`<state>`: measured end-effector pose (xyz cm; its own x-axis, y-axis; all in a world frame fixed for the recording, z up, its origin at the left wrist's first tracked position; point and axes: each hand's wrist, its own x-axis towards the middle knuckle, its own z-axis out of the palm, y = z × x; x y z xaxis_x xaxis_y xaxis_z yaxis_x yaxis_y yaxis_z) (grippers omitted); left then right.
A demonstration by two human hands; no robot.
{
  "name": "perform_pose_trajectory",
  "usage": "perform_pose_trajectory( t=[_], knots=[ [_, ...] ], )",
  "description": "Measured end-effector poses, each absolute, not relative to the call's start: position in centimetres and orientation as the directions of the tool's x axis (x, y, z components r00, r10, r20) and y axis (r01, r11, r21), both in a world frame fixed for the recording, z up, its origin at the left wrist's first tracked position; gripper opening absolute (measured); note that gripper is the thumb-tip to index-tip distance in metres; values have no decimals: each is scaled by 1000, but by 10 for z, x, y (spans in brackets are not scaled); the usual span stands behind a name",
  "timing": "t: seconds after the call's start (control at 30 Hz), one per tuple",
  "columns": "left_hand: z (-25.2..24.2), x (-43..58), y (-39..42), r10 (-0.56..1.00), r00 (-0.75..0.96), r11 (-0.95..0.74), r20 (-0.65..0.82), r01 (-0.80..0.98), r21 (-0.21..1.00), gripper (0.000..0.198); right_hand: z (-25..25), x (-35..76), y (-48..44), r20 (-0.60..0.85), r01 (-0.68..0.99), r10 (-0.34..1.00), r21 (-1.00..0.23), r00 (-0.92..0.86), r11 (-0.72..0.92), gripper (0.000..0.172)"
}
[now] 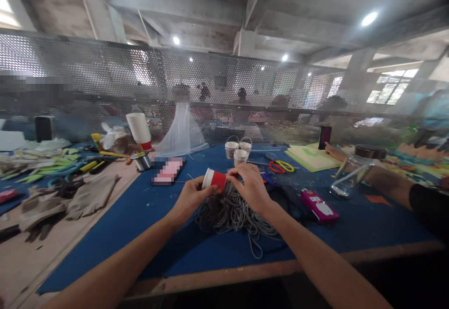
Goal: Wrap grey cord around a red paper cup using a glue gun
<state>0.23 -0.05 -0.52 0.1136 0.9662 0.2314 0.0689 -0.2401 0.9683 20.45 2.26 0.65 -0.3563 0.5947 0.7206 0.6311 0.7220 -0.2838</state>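
Observation:
A small red and white paper cup (218, 180) lies on its side in my left hand (192, 195), its white rim to the left. The fingers are wrapped round it. My right hand (251, 188) has its thumb and fingertips pinched together at the cup's red end; what lies between them is hidden. Below both hands a loose heap of grey cord (238, 213) is spread on the blue table mat (147, 234). Just beyond the hands stand several small pale cups (241, 156), two with thin looped handles.
Red and yellow scissors (280, 165), a magenta box (320, 207) and a glass jar (351, 175) lie to the right, near another person's arm (379, 178). Leftward are a phone (168, 171), stacked paper cups (139, 128), a wire spool (143, 161) and gloves (91, 195). A perforated screen (217, 84) runs behind.

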Motion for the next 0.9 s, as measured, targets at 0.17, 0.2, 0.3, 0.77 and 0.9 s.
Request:
perform_pose_trajectory(
  t=[0.17,0.2,0.3,0.77,0.9],
  knots=[
    [-6,2,0,962,131,-247,238,54,968,24,6,204,24,725,626,590,-286,-354,726,10],
    [-6,1,0,962,134,-245,236,53,968,23,6,204,24,726,626,589,-284,-355,726,10],
    [-6,1,0,962,148,-238,228,51,970,21,6,205,24,727,629,586,-275,-358,727,9],
    [-9,-1,1,959,169,-236,227,41,971,23,8,206,23,716,641,606,-291,-347,711,13],
    [-9,-1,1,958,181,-235,222,53,971,25,7,207,24,721,644,603,-286,-343,709,12]
  ],
)
